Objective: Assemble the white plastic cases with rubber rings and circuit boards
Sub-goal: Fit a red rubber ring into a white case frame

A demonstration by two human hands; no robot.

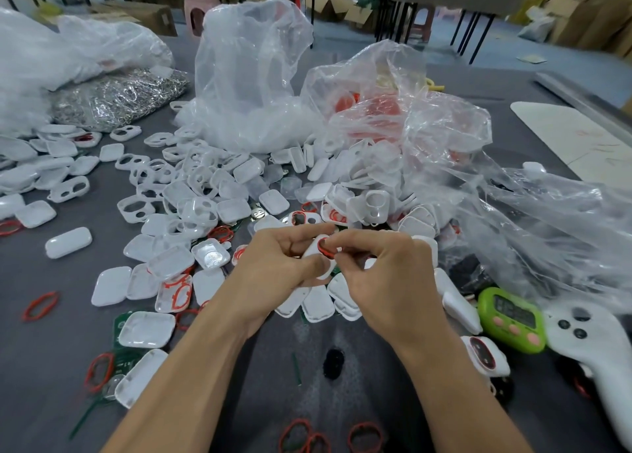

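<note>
My left hand (273, 264) grips a white plastic case (316, 252) above the middle of the grey table (51, 350). A red rubber ring (325, 247) lies on the case's upper end, and my right hand (379, 271) pinches that ring against it. Several loose white case halves (147, 328) spread across the table beyond and beside my hands. Loose red rings (39, 305) lie at the left and along the near edge (364, 437). Green circuit boards (119, 322) show partly under cases at the lower left.
Clear plastic bags (246, 76) holding white and red parts stand behind the pile. A bag of metal rings (119, 97) sits at the far left. At the right lie a green timer (513, 319), a white controller (595, 350) and an assembled case (484, 353).
</note>
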